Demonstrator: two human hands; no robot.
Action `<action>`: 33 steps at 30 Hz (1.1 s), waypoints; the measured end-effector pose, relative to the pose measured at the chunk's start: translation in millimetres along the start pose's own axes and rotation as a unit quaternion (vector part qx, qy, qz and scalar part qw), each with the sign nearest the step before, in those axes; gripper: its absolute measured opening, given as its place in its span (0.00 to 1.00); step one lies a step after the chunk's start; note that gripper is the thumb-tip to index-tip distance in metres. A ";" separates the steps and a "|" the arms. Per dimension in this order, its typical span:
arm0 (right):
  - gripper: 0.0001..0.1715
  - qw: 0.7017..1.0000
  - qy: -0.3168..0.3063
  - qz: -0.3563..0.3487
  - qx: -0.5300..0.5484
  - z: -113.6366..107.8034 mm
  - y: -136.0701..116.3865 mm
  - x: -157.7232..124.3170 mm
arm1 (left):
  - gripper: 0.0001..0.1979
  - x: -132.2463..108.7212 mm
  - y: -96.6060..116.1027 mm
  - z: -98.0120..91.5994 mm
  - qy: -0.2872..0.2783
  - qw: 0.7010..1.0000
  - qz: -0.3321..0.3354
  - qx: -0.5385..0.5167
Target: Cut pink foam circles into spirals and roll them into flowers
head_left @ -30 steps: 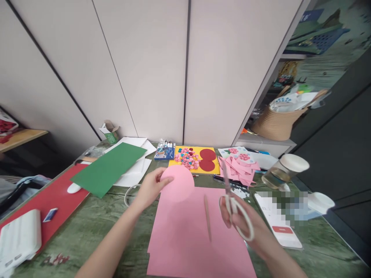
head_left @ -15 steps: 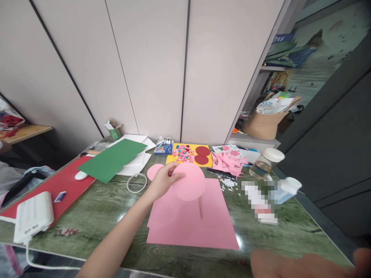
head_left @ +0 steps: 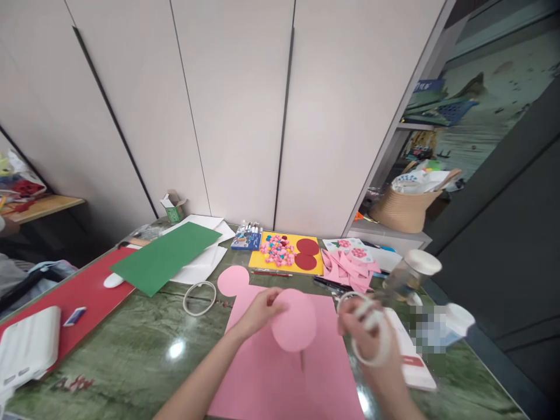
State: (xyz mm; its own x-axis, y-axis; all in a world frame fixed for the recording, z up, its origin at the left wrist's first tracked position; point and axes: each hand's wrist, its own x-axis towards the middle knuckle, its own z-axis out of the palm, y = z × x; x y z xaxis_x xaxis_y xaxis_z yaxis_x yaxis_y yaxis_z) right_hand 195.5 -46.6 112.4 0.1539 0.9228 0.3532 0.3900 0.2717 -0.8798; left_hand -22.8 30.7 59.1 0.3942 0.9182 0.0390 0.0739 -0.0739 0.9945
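My left hand (head_left: 260, 314) pinches the left edge of a pink paper circle (head_left: 295, 322), held above large pink sheets (head_left: 284, 388). A thin pencil-like stick (head_left: 301, 361) shows just below the circle. To the right, my right hand (head_left: 367, 335) is closed on what look like white-handled scissors (head_left: 382, 344); motion blurs them, and their blades are hard to make out. The hand and the circle are apart. Another pink circle (head_left: 233, 281) lies on the table behind my left hand.
Behind are a yellow sheet (head_left: 256, 262) with beads and red circles (head_left: 307, 247), pink scraps (head_left: 350, 268) and black pens (head_left: 332, 284). A jar (head_left: 405, 274) and white phone-like object (head_left: 420, 370) stand or lie right. Left are a ring (head_left: 186, 303), green sheet (head_left: 166, 256) and power bank (head_left: 32, 344).
My right hand has come up from the lower right corner, now with the white-handled scissors in it. The view has shifted, and the held circle appears lower in it.
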 end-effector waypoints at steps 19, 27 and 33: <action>0.21 0.966 0.037 0.205 0.156 71.8 85.4 12.8 | 0.29 7.5 -46.3 9.4 0.026 0.979 -0.073 -0.188; 0.17 0.970 0.006 0.190 0.154 82.3 94.6 8.4 | 0.20 6.2 -48.2 12.3 0.143 0.981 -0.057 -0.119; 0.15 0.964 -0.057 0.173 0.192 81.6 101.4 6.2 | 0.15 6.3 -37.1 11.6 0.231 0.964 -0.059 -0.122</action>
State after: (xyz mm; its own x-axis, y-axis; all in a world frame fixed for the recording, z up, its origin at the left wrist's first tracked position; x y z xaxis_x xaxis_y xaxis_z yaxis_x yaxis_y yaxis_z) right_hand 161.8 8.9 -0.6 0.1055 0.9944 -0.0007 -0.0348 0.0030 -0.9994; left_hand -12.4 34.7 21.3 -0.0574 0.9941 -0.0919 -0.1469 0.0827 0.9857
